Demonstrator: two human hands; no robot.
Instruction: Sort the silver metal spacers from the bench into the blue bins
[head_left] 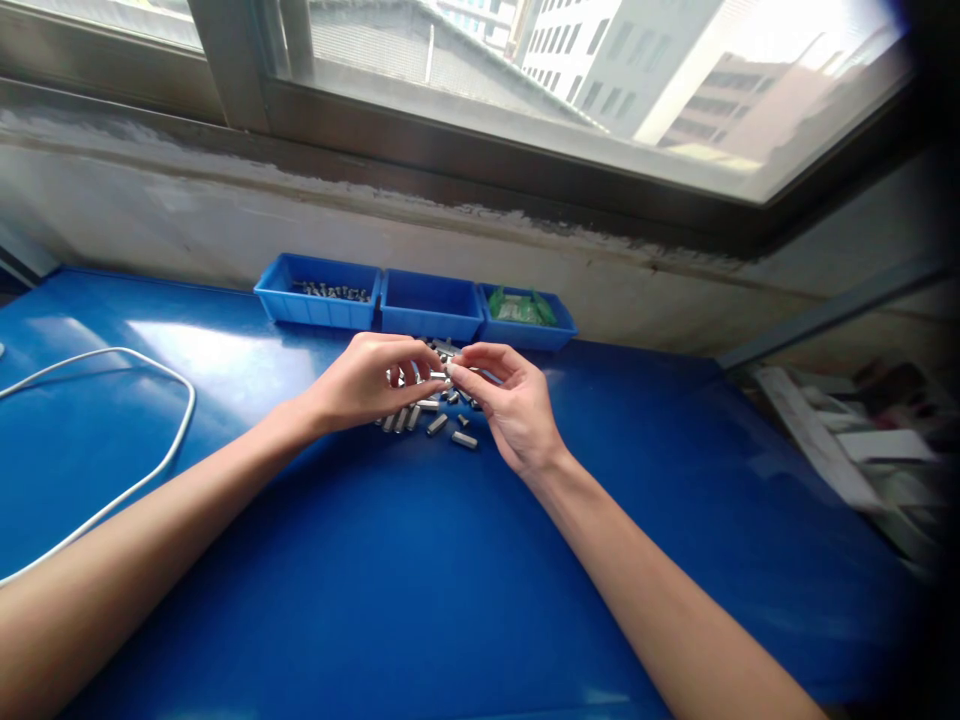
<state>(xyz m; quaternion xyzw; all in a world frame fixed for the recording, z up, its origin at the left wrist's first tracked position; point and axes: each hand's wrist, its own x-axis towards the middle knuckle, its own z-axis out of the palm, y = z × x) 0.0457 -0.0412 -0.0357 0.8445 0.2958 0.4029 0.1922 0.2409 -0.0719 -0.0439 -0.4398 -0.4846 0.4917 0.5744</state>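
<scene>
Many small metal pieces (437, 425) are lying in a loose pile on the blue table (420, 580), near the middle of the frame. They are looking silver and shiny, and most are having a short, stubby shape with flat sides. Some are lying side by side just below the left hand (382, 380), and one is lying at the lower right of the pile. A tiny bit (463, 421) that is looking like a screw is lying just above that one.

The left hand is curling over the pile, with its thumb and fingers coming near each other. The right hand (517, 405) is bending its pointing finger and thumb toward the same spot. The fingertips of both hands are meeting there, and something small and shiny is showing between them. It is too tiny to name, and I cannot tell which hand is gripping it or how tightly the fingers are closing.

The hands are hiding part of the pile. Behind it, three blue bins are standing in a row: the left bin (319, 310) is holding small metal bits, and the right bin (525, 337) is holding something green and crinkly. A white cord (193, 395) is running out of the left edge. Things at the far right are looking blurry, and darkness is covering that edge.
</scene>
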